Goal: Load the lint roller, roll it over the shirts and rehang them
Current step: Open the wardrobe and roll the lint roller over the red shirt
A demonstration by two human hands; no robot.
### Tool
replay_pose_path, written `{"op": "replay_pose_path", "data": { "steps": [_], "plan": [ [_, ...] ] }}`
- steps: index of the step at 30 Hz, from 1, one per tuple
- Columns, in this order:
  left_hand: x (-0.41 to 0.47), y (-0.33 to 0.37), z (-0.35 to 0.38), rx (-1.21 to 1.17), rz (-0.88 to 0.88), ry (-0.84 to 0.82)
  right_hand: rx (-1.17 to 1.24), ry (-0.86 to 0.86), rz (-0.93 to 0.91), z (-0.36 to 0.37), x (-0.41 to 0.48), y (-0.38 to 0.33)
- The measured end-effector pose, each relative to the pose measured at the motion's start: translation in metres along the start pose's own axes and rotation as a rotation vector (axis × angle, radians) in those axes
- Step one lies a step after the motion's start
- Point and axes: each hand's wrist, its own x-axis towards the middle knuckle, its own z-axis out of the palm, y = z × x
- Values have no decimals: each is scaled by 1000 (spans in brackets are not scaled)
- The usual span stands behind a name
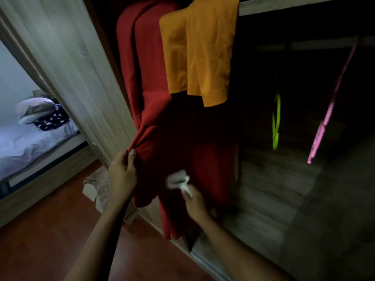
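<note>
Head: lint roller point(177, 180) in R hand point(195, 202), roll end up-left (blurry).

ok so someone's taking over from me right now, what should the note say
Left hand pinches the red shirt at its side edge, pulling it taut.
Right hand grips the lint roller, its white head against the shirt's lower front.
Red shirt and orange shirt hang in the wardrobe; a green hanger and a pink hanger hang bare to their right.
Done: rolling of the red shirt is under way.
Left: finish it, then likely the orange one; I cannot tell if that was rolled.
</note>
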Motion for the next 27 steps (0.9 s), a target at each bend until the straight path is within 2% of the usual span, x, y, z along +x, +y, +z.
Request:
{"op": "replay_pose_path", "data": {
  "steps": [2,3,8,11,14,17,20,24,25,27],
  "plan": [
    [2,2,-4,20,19,6,-12,-112,111,8,-15,15],
    [3,4,-6,18,25,7,13,-127,106,7,-16,13],
    [4,10,-12,28,33,12,125,75,-128,-17,16,-56],
    [4,13,-12,43,36,30,214,137,-276,-40,32,-110],
    [9,10,-15,53,37,59,253,180,-337,-52,40,-139],
    [13,11,-18,54,35,76,233,140,-263,-39,32,-111],
    [13,17,-20,50,44,82,127,55,-107,-5,5,-38],
    [15,18,-29,20,58,84,-100,-282,238,16,-26,21],
    [17,18,-32,9,60,79,-121,-325,275,18,-25,28],
    [22,17,-38,-7,67,71,-76,-282,241,21,-16,23]
  ]
}}
